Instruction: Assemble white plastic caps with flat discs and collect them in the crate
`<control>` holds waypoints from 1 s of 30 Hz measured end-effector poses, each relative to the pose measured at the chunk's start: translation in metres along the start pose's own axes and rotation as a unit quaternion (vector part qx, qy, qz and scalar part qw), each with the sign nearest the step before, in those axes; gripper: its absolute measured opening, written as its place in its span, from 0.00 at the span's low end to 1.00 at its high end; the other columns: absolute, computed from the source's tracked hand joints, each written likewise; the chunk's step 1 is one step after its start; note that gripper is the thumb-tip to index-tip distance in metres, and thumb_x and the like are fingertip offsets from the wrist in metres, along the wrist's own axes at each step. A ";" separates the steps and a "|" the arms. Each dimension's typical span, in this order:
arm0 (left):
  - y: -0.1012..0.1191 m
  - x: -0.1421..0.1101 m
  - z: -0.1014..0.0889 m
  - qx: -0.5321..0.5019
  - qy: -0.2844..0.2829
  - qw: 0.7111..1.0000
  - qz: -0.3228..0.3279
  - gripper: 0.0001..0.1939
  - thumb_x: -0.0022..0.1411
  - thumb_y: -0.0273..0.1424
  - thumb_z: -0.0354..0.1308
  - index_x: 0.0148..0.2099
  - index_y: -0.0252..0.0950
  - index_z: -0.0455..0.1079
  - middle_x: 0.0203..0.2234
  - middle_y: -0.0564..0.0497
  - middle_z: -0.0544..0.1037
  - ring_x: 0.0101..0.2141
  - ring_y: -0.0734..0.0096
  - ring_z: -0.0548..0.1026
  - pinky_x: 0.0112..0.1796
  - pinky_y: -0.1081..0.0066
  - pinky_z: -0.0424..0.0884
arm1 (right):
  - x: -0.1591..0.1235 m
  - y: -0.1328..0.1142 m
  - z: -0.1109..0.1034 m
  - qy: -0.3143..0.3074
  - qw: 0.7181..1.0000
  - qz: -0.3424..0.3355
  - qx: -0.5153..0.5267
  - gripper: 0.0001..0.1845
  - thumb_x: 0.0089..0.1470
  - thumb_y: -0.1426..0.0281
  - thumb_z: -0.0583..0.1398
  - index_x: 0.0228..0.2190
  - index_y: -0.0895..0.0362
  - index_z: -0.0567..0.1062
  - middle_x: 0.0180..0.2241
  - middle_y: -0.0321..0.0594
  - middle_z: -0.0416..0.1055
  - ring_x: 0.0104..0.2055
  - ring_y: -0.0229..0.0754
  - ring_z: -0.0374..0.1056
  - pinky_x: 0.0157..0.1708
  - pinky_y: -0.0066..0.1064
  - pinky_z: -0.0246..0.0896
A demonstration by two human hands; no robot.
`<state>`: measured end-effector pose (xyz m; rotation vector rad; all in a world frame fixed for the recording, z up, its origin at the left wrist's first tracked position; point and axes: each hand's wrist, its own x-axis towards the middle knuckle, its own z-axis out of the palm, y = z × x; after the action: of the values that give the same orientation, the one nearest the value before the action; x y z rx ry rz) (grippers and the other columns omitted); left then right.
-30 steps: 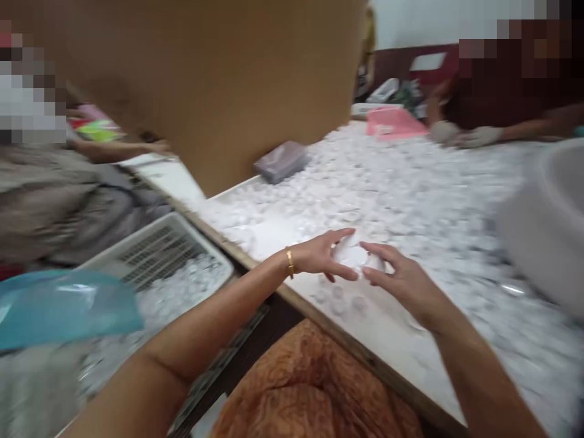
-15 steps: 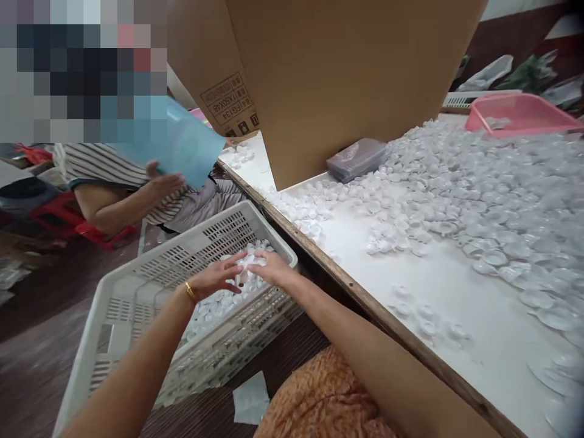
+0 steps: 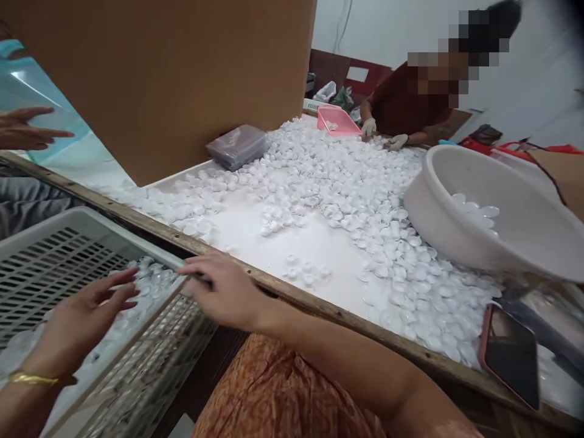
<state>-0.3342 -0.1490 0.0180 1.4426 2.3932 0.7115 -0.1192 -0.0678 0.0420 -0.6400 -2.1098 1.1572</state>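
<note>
Crate (image 3: 141,347): one, eight o'clock; white pieces (image 3: 155,277) inside, uncountable. Left hand (image 3: 75,328): spread above them. Right hand (image 3: 223,289): curled at crate's corner, pinch unclear. Basin (image 3: 438,207): one, three o'clock. Phone (image 3: 511,353): one, four o'clock.

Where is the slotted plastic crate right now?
In the head view, the slotted plastic crate is at lower left, beside the table's wooden edge, with the left hand over it and the right hand at its corner.

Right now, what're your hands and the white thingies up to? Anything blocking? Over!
Left fingers spread open over crate. Right fingers at its corner rim, grip blurred. White pieces in crate and on table. Phone at table edge, not blocking.
</note>
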 end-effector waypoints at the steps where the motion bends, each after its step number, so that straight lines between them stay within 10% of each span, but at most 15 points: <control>1: 0.026 0.000 0.005 -0.009 -0.025 1.000 0.005 0.20 0.59 0.44 0.46 0.48 0.40 0.66 0.35 0.54 0.77 0.29 0.72 0.76 0.33 0.67 0.74 | -0.016 0.004 -0.027 0.029 0.999 0.014 -0.002 0.16 0.54 0.73 0.54 0.42 0.45 0.71 0.49 0.29 0.67 0.53 0.38 0.61 0.52 0.32 0.58; 6: 0.125 -0.001 0.057 0.006 -0.039 0.955 0.293 0.17 0.60 0.40 0.46 0.48 0.42 0.68 0.42 0.50 0.72 0.37 0.69 0.72 0.37 0.69 0.70 | -0.112 0.044 -0.163 0.245 0.940 0.186 -0.147 0.13 0.54 0.70 0.53 0.40 0.54 0.72 0.42 0.40 0.71 0.44 0.41 0.66 0.43 0.37 0.64; 10: 0.167 0.009 0.108 0.063 -0.083 0.918 0.383 0.19 0.60 0.38 0.44 0.50 0.40 0.67 0.42 0.47 0.70 0.38 0.64 0.72 0.39 0.66 0.68 | -0.193 0.060 -0.221 0.282 0.860 0.334 -0.264 0.11 0.51 0.66 0.55 0.33 0.57 0.74 0.31 0.39 0.73 0.32 0.41 0.68 0.35 0.35 0.62; 16: 0.202 0.012 0.150 0.084 -0.173 0.903 0.384 0.21 0.60 0.37 0.43 0.53 0.38 0.64 0.43 0.46 0.67 0.33 0.68 0.72 0.37 0.66 0.69 | -0.213 0.063 -0.205 0.172 0.871 0.301 -0.347 0.13 0.54 0.67 0.55 0.40 0.57 0.72 0.37 0.42 0.70 0.39 0.42 0.66 0.39 0.32 0.60; 25: 0.221 0.010 0.148 0.072 -0.166 0.910 0.372 0.19 0.61 0.34 0.45 0.52 0.39 0.66 0.44 0.47 0.67 0.26 0.76 0.69 0.33 0.68 0.69 | -0.165 0.089 -0.216 0.029 0.806 0.278 -0.522 0.08 0.54 0.70 0.56 0.30 0.60 0.74 0.33 0.46 0.71 0.39 0.48 0.65 0.36 0.35 0.57; 30: 0.224 0.012 0.139 0.016 -0.129 0.928 0.349 0.15 0.60 0.32 0.48 0.48 0.38 0.69 0.39 0.49 0.69 0.25 0.77 0.69 0.30 0.71 0.68 | -0.149 0.074 -0.216 0.119 0.899 0.294 -0.303 0.11 0.57 0.70 0.52 0.38 0.57 0.72 0.31 0.41 0.72 0.33 0.41 0.67 0.31 0.31 0.57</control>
<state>-0.1077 -0.0132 0.0193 2.2676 1.6769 0.5656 0.1469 -0.0133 0.0216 -1.7084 -2.1051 0.6157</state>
